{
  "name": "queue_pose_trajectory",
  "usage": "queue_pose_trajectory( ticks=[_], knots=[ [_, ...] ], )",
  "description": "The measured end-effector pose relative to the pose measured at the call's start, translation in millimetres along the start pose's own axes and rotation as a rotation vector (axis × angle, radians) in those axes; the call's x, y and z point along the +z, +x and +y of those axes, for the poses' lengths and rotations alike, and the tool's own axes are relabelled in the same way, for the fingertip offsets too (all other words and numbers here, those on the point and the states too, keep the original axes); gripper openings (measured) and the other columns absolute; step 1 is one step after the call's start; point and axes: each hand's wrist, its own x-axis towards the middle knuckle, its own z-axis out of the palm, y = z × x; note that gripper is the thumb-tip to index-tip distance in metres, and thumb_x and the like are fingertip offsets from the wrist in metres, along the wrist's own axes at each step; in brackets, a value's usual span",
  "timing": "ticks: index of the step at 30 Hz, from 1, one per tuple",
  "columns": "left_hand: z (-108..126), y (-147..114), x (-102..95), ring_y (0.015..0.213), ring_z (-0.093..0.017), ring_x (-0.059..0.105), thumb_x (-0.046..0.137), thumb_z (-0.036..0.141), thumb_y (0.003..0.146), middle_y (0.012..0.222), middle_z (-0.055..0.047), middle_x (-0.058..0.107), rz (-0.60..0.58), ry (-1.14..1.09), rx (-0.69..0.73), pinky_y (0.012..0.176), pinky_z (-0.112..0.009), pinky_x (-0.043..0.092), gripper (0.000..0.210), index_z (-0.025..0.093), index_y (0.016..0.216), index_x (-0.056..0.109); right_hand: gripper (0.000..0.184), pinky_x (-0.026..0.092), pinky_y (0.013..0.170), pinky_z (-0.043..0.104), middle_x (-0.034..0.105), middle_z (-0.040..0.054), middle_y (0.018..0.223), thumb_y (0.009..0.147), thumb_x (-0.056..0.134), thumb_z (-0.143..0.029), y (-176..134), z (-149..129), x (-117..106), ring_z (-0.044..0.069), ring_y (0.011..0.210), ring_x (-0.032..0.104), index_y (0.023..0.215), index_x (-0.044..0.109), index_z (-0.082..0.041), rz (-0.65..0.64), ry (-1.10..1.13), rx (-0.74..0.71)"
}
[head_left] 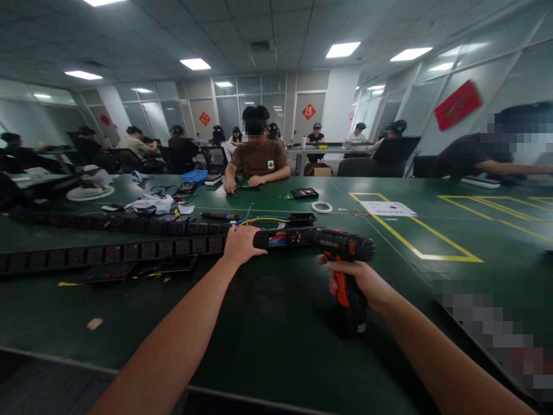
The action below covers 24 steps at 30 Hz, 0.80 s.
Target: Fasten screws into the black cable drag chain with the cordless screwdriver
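My right hand is wrapped round the grip of a black and orange cordless drill. The drill points left, and its front end meets the right end of a long black power strip; whether the bit touches a screw cannot be made out. Near that end my left hand grips the strip, thumb on the near side and fingers over the top. Coloured wires show in an opening between my left hand and the drill.
Behind lies a second black strip with blue and yellow wires. A screwdriver, a white ring and a paper sheet lie on the green table. Across it a person handles a small board. Loose black parts lie left.
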Motion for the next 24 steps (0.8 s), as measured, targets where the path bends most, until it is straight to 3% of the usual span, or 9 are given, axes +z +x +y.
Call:
queue_pose_trajectory(
  ticks=[11,16,24],
  knots=[
    [-1,4,-2.5,0.113,-0.033,0.062,0.068,0.079,0.071,0.121,-0.010,0.071,-0.021,-0.054,-0.046,0.102,-0.045,0.035,0.074,0.025,0.123,0.066,0.030,0.048,0.059,0.033,0.064,-0.0007,0.055,0.079,0.074,-0.036,2,1,-9,0.019,0.055,0.062,0.101,0.066,-0.017,-0.102,0.068,0.027],
    [-1,2,-4.2,0.112,-0.032,0.063,0.069,0.077,0.072,0.120,-0.009,0.071,-0.004,-0.066,-0.025,0.099,-0.044,0.037,0.072,0.025,0.121,0.066,0.024,0.049,0.062,0.034,0.063,-0.0017,0.052,0.074,0.070,-0.027,6,5,-12,0.018,0.053,0.060,0.095,0.064,-0.018,-0.106,0.114,0.000],
    [-1,4,-5.6,0.111,-0.033,0.063,0.067,0.079,0.071,0.120,-0.009,0.071,-0.048,-0.054,-0.058,0.098,-0.043,0.039,0.074,0.026,0.123,0.066,0.023,0.048,0.061,0.034,0.062,-0.0017,0.052,0.072,0.068,-0.026,6,4,-11,0.019,0.052,0.059,0.093,0.064,-0.018,-0.086,0.092,0.005]
  ],
)
